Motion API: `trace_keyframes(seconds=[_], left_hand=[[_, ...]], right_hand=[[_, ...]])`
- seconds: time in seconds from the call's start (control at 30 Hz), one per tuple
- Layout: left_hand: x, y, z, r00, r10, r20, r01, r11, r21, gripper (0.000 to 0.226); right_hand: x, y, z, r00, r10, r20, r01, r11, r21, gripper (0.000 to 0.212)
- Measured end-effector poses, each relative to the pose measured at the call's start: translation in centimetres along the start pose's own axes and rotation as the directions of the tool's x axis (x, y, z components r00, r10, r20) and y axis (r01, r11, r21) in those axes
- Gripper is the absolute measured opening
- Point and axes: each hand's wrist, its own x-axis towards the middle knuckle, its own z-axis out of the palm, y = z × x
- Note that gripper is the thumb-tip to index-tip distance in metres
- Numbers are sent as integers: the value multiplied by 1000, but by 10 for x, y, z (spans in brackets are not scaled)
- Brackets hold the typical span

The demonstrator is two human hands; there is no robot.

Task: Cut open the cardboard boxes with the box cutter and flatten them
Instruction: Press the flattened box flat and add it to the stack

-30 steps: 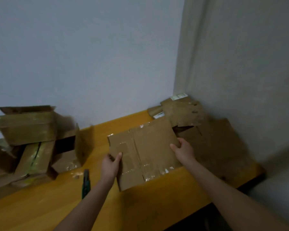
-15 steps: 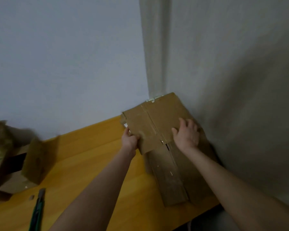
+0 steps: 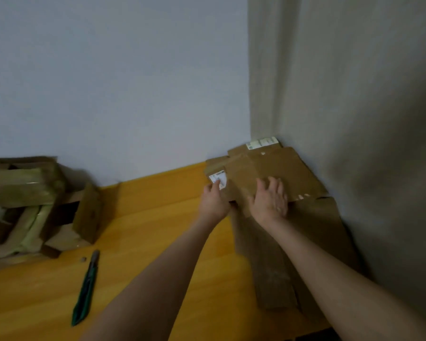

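Nearest me, at 7 o'clock, the cutter [image 3: 87,286] lies free on the table [image 3: 158,242], touched by neither hand. Farther out at 1 o'clock, the sheet [image 3: 280,171] that I held over mid-table a second ago now lies on the flat pile [image 3: 325,232] in the corner: my left hand [image 3: 213,201] pinches its left edge by the label [image 3: 218,179], fingers curled, and my right hand [image 3: 271,200] presses on it, fingers spread wide. I judge this box finished, so the uncut boxes [image 3: 35,200] heaped at 9 o'clock come next, cutter first.
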Motion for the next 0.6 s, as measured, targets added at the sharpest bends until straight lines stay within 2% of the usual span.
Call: trace_keyframes(seconds=[0.1, 0.17, 0.4, 0.6], left_hand=[[-15, -30, -26, 997, 42, -69, -28, 979, 200, 68], [-23, -58, -46, 996, 18, -86, 4, 968, 253, 68], [-60, -173, -134, 966, -103, -239, 170, 945, 279, 63], [-79, -284, -204, 951, -62, -304, 158, 940, 301, 60]], right_hand=[[-2, -43, 9, 996, -87, 22, 87, 996, 18, 57], [-9, -77, 18, 989, -147, 33, 146, 988, 43, 55], [-53, -210, 60, 938, -339, 78, 334, 940, 67, 53], [-105, -329, 108, 898, -433, 77, 426, 900, 90, 56]])
